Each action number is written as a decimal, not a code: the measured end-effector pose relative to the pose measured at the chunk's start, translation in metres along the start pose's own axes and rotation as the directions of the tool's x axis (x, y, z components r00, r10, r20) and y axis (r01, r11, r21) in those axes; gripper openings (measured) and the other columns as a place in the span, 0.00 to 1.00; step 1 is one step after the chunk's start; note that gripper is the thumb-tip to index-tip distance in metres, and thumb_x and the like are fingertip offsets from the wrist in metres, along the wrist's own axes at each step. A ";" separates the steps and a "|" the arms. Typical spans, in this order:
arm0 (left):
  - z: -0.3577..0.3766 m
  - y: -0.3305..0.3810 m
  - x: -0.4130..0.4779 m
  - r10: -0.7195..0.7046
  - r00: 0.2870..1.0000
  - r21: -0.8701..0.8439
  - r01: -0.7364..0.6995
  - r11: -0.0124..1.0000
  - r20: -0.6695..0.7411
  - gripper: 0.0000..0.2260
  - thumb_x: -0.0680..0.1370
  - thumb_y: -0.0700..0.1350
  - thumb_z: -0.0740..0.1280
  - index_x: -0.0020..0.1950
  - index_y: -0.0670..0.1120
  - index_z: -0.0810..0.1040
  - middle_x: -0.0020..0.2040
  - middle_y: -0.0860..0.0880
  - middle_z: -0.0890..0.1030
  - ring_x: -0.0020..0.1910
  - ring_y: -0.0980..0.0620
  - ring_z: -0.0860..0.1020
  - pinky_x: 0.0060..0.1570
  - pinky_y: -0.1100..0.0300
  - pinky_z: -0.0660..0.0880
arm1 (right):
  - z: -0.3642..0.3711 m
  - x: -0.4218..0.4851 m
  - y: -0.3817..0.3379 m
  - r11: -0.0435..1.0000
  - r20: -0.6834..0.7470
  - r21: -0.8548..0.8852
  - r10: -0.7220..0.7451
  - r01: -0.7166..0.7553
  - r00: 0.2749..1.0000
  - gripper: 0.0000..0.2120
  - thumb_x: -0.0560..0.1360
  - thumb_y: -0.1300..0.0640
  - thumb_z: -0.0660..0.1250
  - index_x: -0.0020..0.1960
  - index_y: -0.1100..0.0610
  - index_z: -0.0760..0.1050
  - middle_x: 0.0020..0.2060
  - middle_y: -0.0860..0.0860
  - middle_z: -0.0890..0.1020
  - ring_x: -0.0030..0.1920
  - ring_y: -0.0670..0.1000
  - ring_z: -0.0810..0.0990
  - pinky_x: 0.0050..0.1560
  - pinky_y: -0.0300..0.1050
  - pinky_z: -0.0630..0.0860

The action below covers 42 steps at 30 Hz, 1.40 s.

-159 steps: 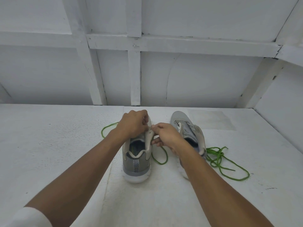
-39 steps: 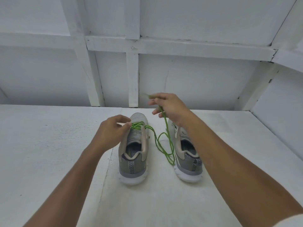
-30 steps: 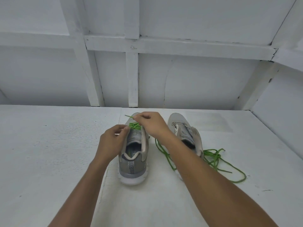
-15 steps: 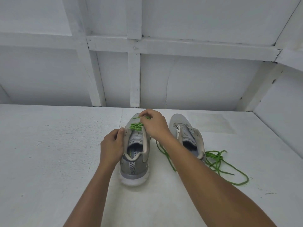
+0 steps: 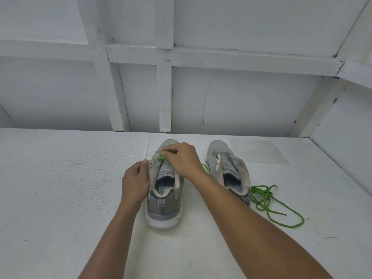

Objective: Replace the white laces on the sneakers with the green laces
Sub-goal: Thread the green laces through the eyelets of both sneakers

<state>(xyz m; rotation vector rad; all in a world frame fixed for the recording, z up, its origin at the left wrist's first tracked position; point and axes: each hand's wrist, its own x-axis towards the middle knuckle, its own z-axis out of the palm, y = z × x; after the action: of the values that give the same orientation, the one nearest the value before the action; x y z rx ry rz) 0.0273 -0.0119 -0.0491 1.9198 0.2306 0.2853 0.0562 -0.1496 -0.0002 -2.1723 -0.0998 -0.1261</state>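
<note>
Near the surface's back edge, the left hand grips a sneaker; the right hand pinches its green lace.

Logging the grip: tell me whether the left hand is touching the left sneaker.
Touching. The head view shows the left hand holding the left sneaker, thumb on its eyelet flap.

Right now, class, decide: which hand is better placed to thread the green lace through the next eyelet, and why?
The right hand: it pinches the green lace right over the eyelets, while the left hand grips the side flap of the sneaker, steadying it.
</note>
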 end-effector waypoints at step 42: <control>-0.007 0.008 0.007 -0.198 0.952 -0.231 0.253 0.940 0.235 0.18 0.83 0.51 0.55 0.49 0.46 0.83 0.45 0.48 0.85 0.47 0.52 0.82 0.47 0.54 0.77 | 0.025 -0.012 -0.004 0.899 -0.038 -0.423 -0.144 0.115 0.989 0.12 0.79 0.49 0.64 0.56 0.50 0.83 0.50 0.49 0.84 0.54 0.53 0.71 0.53 0.48 0.67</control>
<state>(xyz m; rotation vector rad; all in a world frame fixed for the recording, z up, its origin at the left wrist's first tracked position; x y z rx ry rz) 0.0322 -0.0062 -0.0382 1.6313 0.2590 -0.0412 0.0448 -0.1272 -0.0124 -2.5899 -0.1936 -0.3237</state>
